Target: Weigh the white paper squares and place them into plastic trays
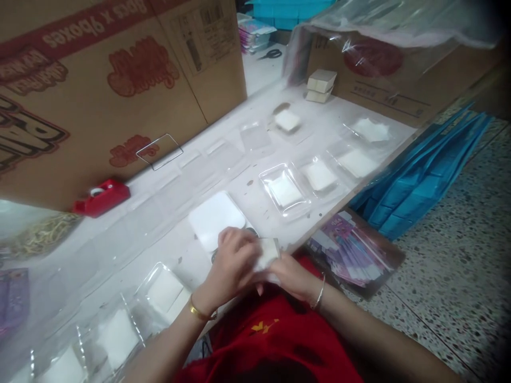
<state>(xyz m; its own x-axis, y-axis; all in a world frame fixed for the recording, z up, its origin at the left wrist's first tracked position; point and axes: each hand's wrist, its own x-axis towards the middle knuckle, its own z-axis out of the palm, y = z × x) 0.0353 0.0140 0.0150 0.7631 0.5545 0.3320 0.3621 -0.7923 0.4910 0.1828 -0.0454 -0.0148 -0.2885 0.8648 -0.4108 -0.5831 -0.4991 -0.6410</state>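
Observation:
My left hand, with a gold bangle at its wrist, curls over a small pale stack of cards or paper. From the other side my right hand pinches the edge of the same stack, close to the table's front edge. Just beyond my left hand lies a white kitchen scale, partly covered by the fingers. Clear plastic trays with pale square stacks in them stand to the right of the scale. Another clear tray with a pale stack lies left of my left forearm.
A large cardboard box lines the back left, with a red tape dispenser before it. Pale blocks stand by a plastic-covered carton. Rubber bands lie far left; blue bags hang off the right edge.

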